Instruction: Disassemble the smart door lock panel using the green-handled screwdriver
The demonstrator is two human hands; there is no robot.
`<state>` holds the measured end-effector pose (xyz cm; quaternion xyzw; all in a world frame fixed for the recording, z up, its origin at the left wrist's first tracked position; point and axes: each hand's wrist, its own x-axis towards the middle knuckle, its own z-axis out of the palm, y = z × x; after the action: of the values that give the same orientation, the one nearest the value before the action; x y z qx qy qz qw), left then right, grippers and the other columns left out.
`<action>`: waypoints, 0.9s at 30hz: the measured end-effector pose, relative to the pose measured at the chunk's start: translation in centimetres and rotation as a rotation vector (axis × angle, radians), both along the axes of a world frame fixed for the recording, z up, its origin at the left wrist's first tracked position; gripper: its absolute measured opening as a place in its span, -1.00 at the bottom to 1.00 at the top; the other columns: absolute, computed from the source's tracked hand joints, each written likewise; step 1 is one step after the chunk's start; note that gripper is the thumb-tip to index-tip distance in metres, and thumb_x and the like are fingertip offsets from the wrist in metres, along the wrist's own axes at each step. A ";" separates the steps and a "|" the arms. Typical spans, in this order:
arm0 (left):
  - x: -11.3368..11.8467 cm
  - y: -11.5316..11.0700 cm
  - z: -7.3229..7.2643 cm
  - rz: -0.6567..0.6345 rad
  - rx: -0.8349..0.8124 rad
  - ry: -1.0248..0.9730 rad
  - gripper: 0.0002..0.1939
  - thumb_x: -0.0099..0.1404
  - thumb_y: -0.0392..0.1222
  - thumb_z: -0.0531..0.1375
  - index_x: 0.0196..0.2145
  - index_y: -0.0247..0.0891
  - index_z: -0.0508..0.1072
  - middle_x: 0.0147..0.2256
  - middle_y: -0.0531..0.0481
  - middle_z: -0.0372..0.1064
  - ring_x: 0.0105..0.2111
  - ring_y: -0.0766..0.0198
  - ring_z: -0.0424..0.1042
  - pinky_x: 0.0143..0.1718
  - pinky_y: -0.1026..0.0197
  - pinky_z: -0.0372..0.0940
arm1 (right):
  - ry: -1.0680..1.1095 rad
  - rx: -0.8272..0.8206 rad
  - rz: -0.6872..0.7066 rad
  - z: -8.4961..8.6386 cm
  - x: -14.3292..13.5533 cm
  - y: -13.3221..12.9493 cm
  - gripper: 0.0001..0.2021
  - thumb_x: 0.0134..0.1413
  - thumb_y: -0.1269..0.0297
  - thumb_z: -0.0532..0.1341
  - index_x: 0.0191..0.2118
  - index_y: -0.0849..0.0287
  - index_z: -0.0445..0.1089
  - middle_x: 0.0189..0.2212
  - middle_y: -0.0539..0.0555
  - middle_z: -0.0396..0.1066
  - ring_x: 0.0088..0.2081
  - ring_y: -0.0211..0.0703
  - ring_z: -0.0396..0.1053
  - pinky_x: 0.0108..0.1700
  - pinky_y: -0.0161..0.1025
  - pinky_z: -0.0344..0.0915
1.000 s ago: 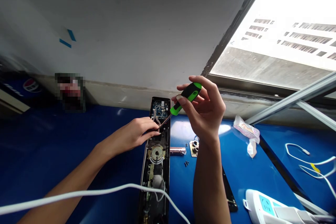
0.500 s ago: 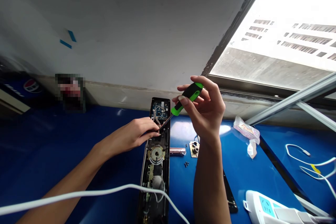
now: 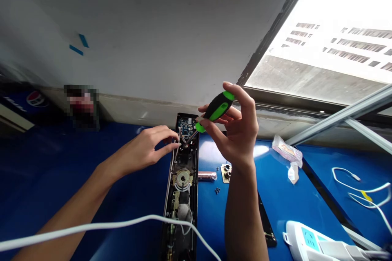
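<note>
My right hand (image 3: pixel 237 124) holds a screwdriver (image 3: pixel 216 110) with a black and green handle. Its shaft slants down left into an opened long black housing (image 3: pixel 183 159); the tip is hard to make out among the wires. My left hand (image 3: pixel 156 144) is at the housing's left edge, thumb and fingertips slightly apart beside thin wires (image 3: pixel 182 135). Whether they touch a wire I cannot tell. A blue circuit board (image 3: pixel 186 126) lies at the housing's far end, and a round metal part (image 3: pixel 183 178) sits nearer me.
Right of the housing lie a pinkish cylinder (image 3: pixel 207 176), several small dark screws (image 3: pixel 217 191) and a metal plate part (image 3: pixel 226 173). A white power strip (image 3: pixel 309 238) stands front right. A white cable (image 3: pixel 122 223) crosses the foreground. The wall (image 3: pixel 153 49) rises behind.
My left hand has drawn back left and slightly away from me, its fingertips parting and uncovering more wires. The screwdriver and my right hand have shifted slightly left and away from me.
</note>
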<state>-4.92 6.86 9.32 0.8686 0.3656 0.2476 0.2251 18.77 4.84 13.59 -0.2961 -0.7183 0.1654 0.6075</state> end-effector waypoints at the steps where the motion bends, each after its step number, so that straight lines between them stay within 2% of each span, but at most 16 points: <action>1: -0.3 0.1 0.1 0.029 -0.003 0.008 -0.65 0.53 0.12 0.12 0.01 -0.15 0.50 -0.05 -0.04 0.53 -0.07 0.11 0.51 -0.01 0.16 0.33 | -0.007 0.018 -0.003 0.0 -0.1 0.0 -0.40 0.25 0.37 0.32 0.33 -0.11 0.19 -0.15 0.02 0.57 -0.06 -0.02 0.61 -0.07 -0.05 0.65; 5: -0.8 0.6 -0.4 0.073 -0.066 0.067 -0.70 0.52 0.11 0.11 0.00 -0.11 0.44 -0.10 0.01 0.54 -0.13 0.13 0.52 -0.07 0.17 0.32 | -0.050 0.062 -0.028 -0.2 -0.4 0.1 -0.43 0.26 0.38 0.32 0.30 -0.14 0.23 -0.04 0.03 0.53 -0.08 -0.05 0.61 -0.08 -0.07 0.65; 10: -0.5 0.7 -1.0 0.031 -0.161 0.118 -0.78 0.51 0.04 0.12 -0.03 -0.10 0.37 -0.16 0.04 0.52 -0.19 0.16 0.51 -0.13 0.18 0.29 | -0.057 0.087 -0.038 -0.2 -0.7 -0.1 -0.47 0.25 0.39 0.31 0.27 -0.14 0.28 0.13 0.05 0.45 -0.17 -0.14 0.58 -0.13 -0.11 0.64; 17: 0.2 0.3 -0.9 0.022 -0.193 0.121 -0.87 0.52 -0.04 0.07 -0.11 -0.11 0.31 -0.32 0.11 0.46 -0.39 0.23 0.43 -0.30 0.22 0.22 | -0.096 0.057 -0.006 -0.5 -0.8 -0.1 -0.48 0.23 0.40 0.32 0.26 -0.05 0.29 0.13 0.08 0.50 -0.14 -0.11 0.59 -0.12 -0.08 0.65; 22: 0.8 -0.1 -1.6 0.061 -0.147 0.144 -0.81 0.46 -0.01 0.15 -0.08 -0.10 0.29 -0.26 0.04 0.51 -0.34 0.14 0.51 -0.33 0.19 0.22 | -0.133 0.062 0.029 -0.7 -1.2 0.2 -0.46 0.22 0.44 0.33 0.26 -0.07 0.30 0.11 0.02 0.52 -0.12 -0.14 0.61 -0.10 -0.14 0.65; 27: 1.1 -0.1 -2.2 0.068 -0.133 0.158 -0.89 0.43 -0.11 0.13 -0.15 -0.13 0.28 -0.32 0.03 0.50 -0.40 0.13 0.51 -0.40 0.18 0.20 | -0.152 0.080 0.067 -1.0 -1.6 0.5 -0.43 0.19 0.48 0.35 0.25 -0.08 0.32 0.13 0.00 0.51 -0.06 -0.14 0.61 -0.10 -0.21 0.63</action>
<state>-3.83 6.73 7.11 0.8557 0.4269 0.1612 0.2440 17.17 5.39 12.64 -0.2593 -0.7779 0.1339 0.5565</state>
